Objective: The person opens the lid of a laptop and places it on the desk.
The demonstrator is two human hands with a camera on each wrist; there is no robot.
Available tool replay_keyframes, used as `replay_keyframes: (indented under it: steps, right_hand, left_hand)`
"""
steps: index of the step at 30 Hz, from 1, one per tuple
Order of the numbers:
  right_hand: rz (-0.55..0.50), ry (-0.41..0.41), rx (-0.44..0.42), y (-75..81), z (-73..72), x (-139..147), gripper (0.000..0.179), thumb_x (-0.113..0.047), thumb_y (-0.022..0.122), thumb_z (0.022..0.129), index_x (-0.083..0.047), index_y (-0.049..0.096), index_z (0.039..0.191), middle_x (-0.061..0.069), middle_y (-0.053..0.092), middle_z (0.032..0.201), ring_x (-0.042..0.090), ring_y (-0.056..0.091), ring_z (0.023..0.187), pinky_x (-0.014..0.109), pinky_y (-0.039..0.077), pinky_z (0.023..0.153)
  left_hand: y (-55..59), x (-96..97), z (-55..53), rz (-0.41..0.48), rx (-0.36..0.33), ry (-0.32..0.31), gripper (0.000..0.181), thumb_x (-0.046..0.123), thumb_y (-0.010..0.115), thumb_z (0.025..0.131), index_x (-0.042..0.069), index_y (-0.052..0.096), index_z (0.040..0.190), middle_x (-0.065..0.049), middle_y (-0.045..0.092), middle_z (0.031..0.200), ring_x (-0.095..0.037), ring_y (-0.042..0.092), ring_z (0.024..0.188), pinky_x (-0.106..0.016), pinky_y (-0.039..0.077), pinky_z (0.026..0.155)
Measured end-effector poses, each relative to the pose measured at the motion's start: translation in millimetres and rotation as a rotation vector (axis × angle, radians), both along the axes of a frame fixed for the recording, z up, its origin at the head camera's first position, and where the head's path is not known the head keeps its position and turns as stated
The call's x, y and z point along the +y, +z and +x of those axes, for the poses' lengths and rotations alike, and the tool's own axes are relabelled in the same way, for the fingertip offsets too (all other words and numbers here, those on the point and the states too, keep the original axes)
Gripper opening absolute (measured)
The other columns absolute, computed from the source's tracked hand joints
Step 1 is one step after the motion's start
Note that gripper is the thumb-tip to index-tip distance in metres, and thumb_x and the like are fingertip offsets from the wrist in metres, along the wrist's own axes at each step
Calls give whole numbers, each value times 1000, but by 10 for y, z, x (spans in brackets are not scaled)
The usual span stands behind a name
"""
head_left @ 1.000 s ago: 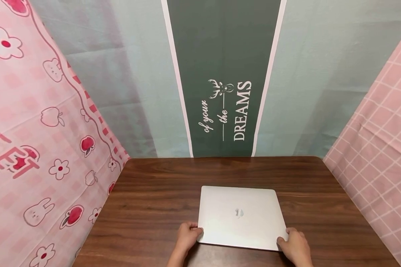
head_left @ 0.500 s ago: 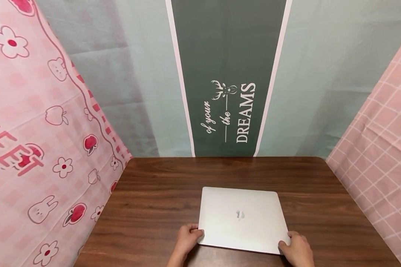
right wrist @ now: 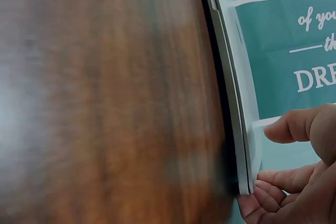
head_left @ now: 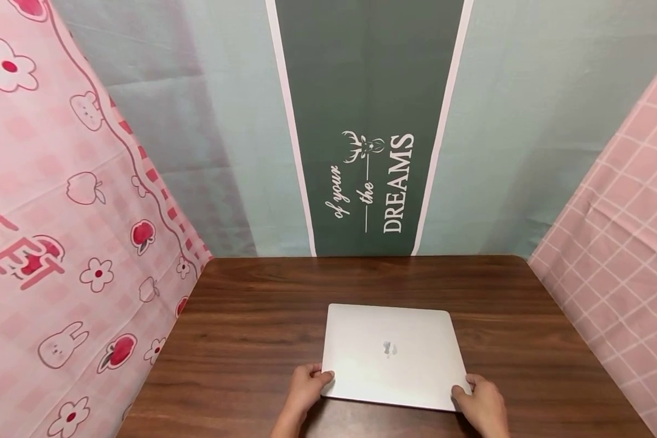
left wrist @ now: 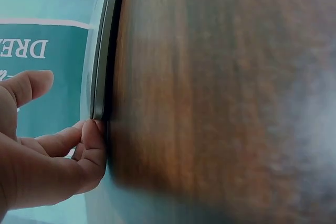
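A closed silver laptop (head_left: 391, 362) lies flat on the wooden table (head_left: 241, 340), its lid logo facing up. My left hand (head_left: 306, 389) holds its near left corner, and my right hand (head_left: 483, 403) holds the near right corner. From the head view, both thumbs overlap the lid while the fingers are at the side edges. Up close in the left wrist view, curled fingers (left wrist: 92, 153) touch the corner of the laptop edge (left wrist: 105, 66), with the thumb raised off the lid. The right wrist view likewise has fingers (right wrist: 268, 195) against the laptop's edge (right wrist: 233, 93) and the thumb apart from the lid.
Behind the table hangs a grey-green curtain (head_left: 372, 73) with printed lettering. A pink patterned cloth (head_left: 87, 243) borders the left side, and a pink checked cloth (head_left: 624, 243) the right. Bare tabletop surrounds the laptop on its far side and both flanks.
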State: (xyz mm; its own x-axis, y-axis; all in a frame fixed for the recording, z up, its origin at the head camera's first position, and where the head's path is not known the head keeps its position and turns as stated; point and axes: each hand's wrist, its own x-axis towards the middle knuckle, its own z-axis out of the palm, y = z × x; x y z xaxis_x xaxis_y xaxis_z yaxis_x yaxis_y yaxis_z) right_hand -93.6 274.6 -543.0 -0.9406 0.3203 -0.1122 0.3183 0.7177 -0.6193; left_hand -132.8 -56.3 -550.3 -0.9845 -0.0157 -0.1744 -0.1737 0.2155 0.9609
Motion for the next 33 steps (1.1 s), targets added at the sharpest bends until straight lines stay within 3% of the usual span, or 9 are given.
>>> replay_keyframes:
  steps: [9, 12, 20, 25, 29, 33]
  right_hand:
    - [-7, 20, 28, 19, -98, -12, 47, -14, 63, 76, 23, 53, 102, 35, 58, 92, 50, 55, 90, 54, 43, 75]
    - [-16, 9, 34, 8, -110, -3, 47, -14, 63, 76, 24, 53, 103, 35, 58, 90, 50, 55, 89, 54, 43, 75]
    - [37, 5, 68, -127, -17, -148, 56, -17, 65, 78, 24, 49, 113, 46, 44, 108, 62, 39, 101, 63, 32, 86]
    - [81, 55, 95, -140, 23, -287, 52, -16, 66, 77, 19, 52, 113, 44, 42, 113, 61, 35, 106, 64, 31, 87]
    - [100, 168, 210, -134, -7, -473, 44, -12, 70, 74, 14, 59, 107, 39, 46, 117, 55, 38, 110, 61, 33, 89]
    - [48, 356, 269, -105, -75, -713, 39, -12, 76, 72, 6, 64, 104, 27, 56, 115, 45, 46, 112, 55, 34, 93]
  left_hand:
    - [8, 49, -58, 18, 1, -10, 35, 7, 68, 75, -18, 57, 97, -2, 54, 69, -8, 44, 49, -21, 37, 43]
    - [14, 52, -72, 19, 0, -13, 40, 8, 68, 77, -20, 55, 102, -4, 56, 73, -9, 46, 53, -22, 39, 44]
    - [5, 2, -37, 64, -10, -33, 44, 7, 66, 79, -24, 51, 106, -9, 60, 83, -14, 54, 67, -26, 45, 53]
    - [58, -69, -51, -16, 4, -64, 46, 11, 67, 80, -24, 52, 107, -10, 59, 85, -17, 54, 73, -31, 47, 63]
    - [93, -83, -88, -79, 40, -108, 46, 13, 69, 79, -22, 55, 106, -9, 61, 81, -16, 55, 68, -32, 48, 62]
    - [102, -67, -120, -292, 132, -168, 46, 18, 73, 76, -15, 60, 105, -10, 62, 83, -23, 57, 76, -38, 47, 69]
